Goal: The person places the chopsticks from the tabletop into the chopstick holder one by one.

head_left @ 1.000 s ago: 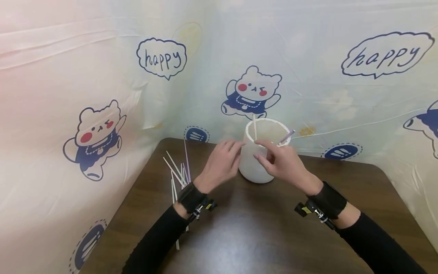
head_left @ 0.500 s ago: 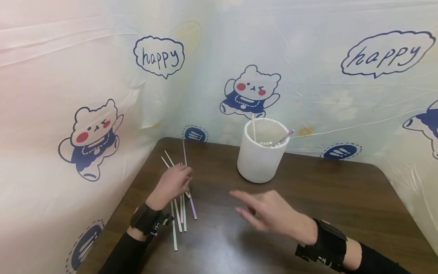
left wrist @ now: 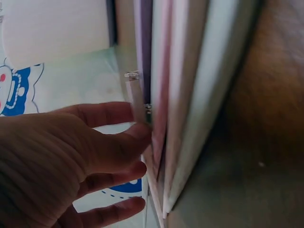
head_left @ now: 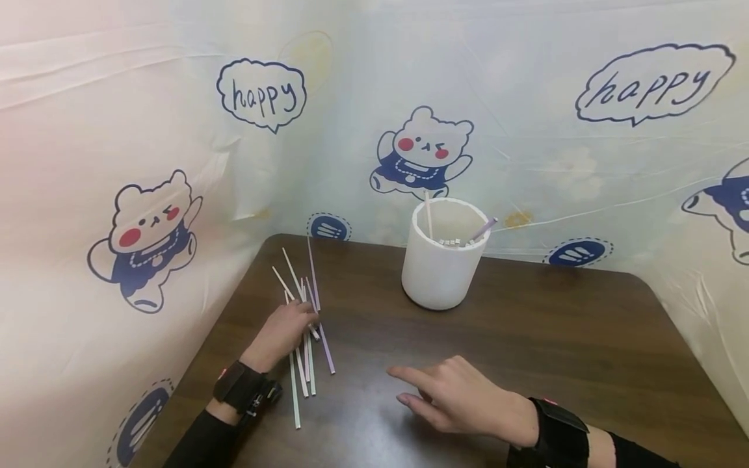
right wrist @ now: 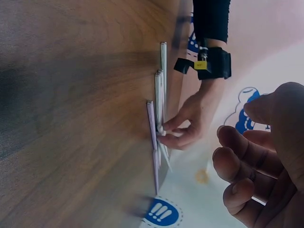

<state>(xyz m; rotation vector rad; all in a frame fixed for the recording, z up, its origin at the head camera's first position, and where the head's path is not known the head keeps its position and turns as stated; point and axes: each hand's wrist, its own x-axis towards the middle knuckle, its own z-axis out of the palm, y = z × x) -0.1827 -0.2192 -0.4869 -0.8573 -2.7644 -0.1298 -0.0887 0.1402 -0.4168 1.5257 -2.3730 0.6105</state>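
Note:
Several thin pastel sticks with squared ends, white, mint, pink and purple, lie loosely crossed on the left of the table; a mint stick (head_left: pixel 295 403) reaches nearest the front and a purple stick (head_left: pixel 327 351) lies on the right. My left hand (head_left: pixel 281 330) is over the middle of this pile. In the left wrist view its thumb and index finger pinch a pale pinkish stick (left wrist: pixel 137 99) near its end, beside the others. My right hand (head_left: pixel 465 400) hovers over the front of the table, index finger extended and thumb apart, holding nothing.
A white cylindrical holder (head_left: pixel 435 276) stands at the back of the table (head_left: pixel 544 331). Inside are several white stick ends, a taller pale stick (head_left: pixel 429 218) and a leaning purple stick (head_left: pixel 484 229). A printed curtain (head_left: pixel 526 117) hangs behind and at the left.
Both hands have left the holder. The left hand moved left to the pile and pinches a stick there; the right hand drew back toward the front of the table.

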